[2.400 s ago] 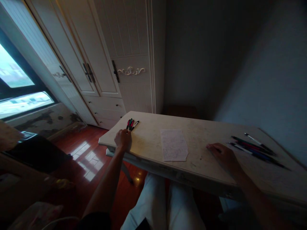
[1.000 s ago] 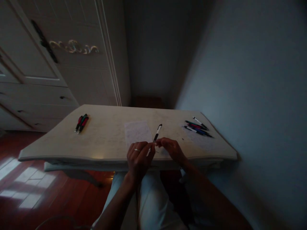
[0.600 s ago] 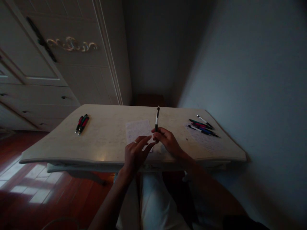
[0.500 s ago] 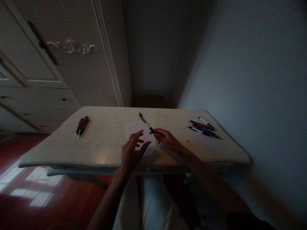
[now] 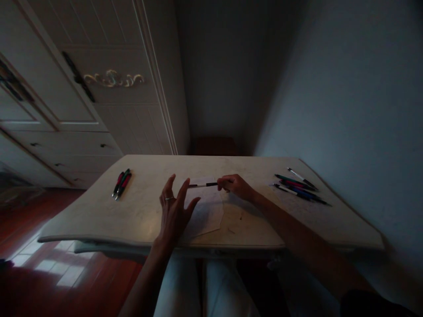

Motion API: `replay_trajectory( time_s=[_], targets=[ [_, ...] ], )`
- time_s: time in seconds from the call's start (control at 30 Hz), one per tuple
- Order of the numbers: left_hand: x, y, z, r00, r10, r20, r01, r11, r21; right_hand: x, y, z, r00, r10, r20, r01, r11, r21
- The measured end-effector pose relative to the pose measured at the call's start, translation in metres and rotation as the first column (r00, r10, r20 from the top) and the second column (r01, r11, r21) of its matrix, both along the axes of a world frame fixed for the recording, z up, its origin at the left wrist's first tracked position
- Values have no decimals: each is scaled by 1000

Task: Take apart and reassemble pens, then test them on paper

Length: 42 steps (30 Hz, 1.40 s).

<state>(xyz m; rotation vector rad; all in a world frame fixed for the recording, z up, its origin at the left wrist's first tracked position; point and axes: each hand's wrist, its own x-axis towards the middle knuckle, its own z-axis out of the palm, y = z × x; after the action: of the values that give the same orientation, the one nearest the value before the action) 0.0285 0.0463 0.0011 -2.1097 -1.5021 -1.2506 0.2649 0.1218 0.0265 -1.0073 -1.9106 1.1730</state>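
My right hand (image 5: 236,186) pinches one end of a black and white pen (image 5: 207,184), which lies nearly level over a sheet of paper (image 5: 209,215) on the table. The pen's other end reaches the fingers of my left hand (image 5: 173,209); whether they touch it I cannot tell. My left hand has its fingers spread and a ring on one of them. Its thumb is over the left part of the paper, hiding some of it.
A small bunch of red, green and black pens (image 5: 122,183) lies at the table's left. Several loose pens (image 5: 299,185) lie at the right. The pale table (image 5: 148,220) stands by a wall (image 5: 346,110) and a cabinet (image 5: 128,53).
The pen has turned from slanting to nearly level, its far end coming down toward my left hand. My left hand's fingers have spread and point upward. The camera view has shifted slightly.
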Motion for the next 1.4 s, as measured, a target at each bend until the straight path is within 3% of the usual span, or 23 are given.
replay_trajectory(
  time_s=[0.17, 0.37, 0.53, 1.03, 1.4],
  targets=[
    [1, 3, -2, 973, -185, 141, 204, 969, -136, -2, -6, -12, 996, -60, -59, 61, 998, 3],
    [5, -6, 2, 955, -222, 196, 245, 965, -99, -5, -10, -17, 982, -133, -135, 133, 991, -6],
    [3, -10, 8, 952, -207, 225, 239, 963, -127, -7, -14, -13, 986, -84, -146, 94, 994, 62],
    [3, -10, 12, 964, -66, 258, 164, 910, -381, -3, -21, -9, 997, -50, -58, 62, 970, 234],
    [2, -12, 14, 892, -22, 451, 233, 878, -419, 0, -16, -11, 995, 11, -98, 25, 935, 353]
  ],
)
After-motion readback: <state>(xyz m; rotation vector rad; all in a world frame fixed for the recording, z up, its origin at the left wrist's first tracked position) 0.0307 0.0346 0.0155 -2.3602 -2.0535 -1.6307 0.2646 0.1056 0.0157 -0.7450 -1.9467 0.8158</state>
